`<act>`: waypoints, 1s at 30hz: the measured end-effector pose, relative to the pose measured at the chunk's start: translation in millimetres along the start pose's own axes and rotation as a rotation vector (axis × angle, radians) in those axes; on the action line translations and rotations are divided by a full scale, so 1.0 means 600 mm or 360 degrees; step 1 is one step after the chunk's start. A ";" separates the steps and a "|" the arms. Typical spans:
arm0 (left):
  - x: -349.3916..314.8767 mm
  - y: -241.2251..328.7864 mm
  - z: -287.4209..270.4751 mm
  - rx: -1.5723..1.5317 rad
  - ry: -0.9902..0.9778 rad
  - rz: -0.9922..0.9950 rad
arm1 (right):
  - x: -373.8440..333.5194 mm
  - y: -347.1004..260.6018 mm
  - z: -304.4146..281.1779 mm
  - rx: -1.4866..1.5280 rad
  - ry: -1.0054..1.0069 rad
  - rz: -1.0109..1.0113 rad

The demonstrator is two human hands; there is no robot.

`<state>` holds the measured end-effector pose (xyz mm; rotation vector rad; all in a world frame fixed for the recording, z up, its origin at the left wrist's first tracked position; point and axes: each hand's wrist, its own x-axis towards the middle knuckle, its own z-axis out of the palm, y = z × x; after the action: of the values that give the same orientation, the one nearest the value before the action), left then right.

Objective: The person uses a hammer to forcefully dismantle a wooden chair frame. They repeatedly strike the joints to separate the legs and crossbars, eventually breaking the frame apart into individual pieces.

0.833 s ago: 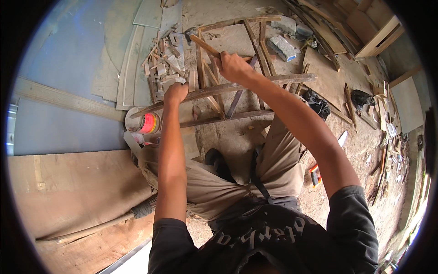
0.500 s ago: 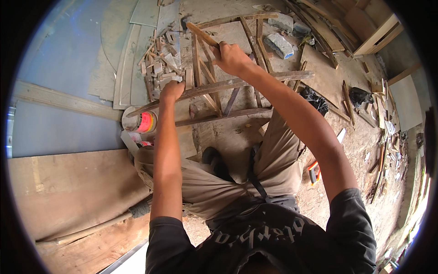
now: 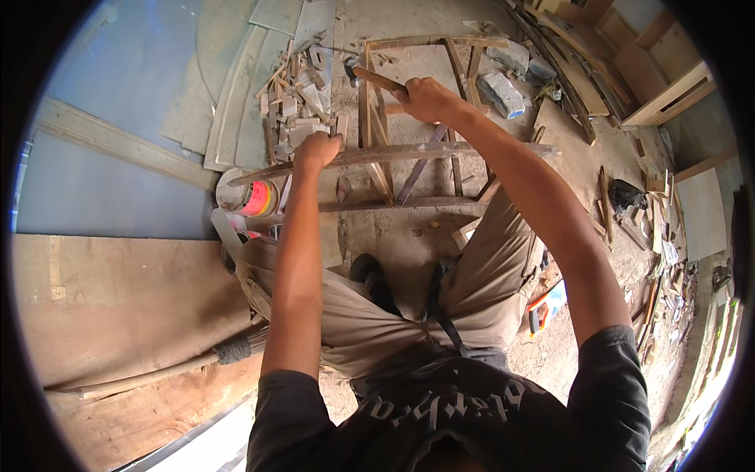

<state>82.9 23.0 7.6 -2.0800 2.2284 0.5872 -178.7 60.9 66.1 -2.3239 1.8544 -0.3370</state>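
**One hammer, one wooden frame**

The frame is on the floor, in front of the person's bent legs. It is made of old brown bars. A lot of it looks done: long bars run across, and other bars, some straight and some slanted, go between them. It has the shape of a whole frame.

The right hand is closed around the hammer's handle. The hammer's head is up near the left side of the frame. I cannot tell if it touches any wood.

The left hand has its fingers curled in at the near long bar, toward the bar's left end. A small wood block pokes up just beside those fingers. I cannot tell if the hand pinches the block, a nail or just the bar. No nail can be seen, so how much is left to fix is hard to say.

A bucket with a pink band sits by the bar's left end. Wood bits lie in a pile past the left hand. A saw with an orange handle is on the floor at the right.
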 end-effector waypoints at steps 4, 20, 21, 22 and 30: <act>-0.004 -0.013 0.002 -0.0010 -0.0032 -0.0006 | -0.013 -0.048 -0.022 0.0504 0.0245 0.0238; -0.023 0.000 0.004 -0.0137 0.0431 0.0169 | -0.062 -0.092 -0.022 0.0421 0.0103 0.0179; -0.033 -0.003 0.012 -0.0151 0.0503 0.0195 | -0.072 -0.101 -0.018 0.0540 0.0170 0.0228; -0.039 -0.002 0.018 -0.0187 0.0621 0.0219 | -0.078 -0.103 -0.020 0.0661 0.0298 0.0272; -0.064 -0.014 0.055 -0.0734 0.1560 0.0752 | -0.310 -0.129 0.063 0.1590 0.0610 0.0514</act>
<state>87.7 69.0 -14.2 -2.3708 3.4643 0.0373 -135.1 258.4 34.3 -1.3208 1.5734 -1.3500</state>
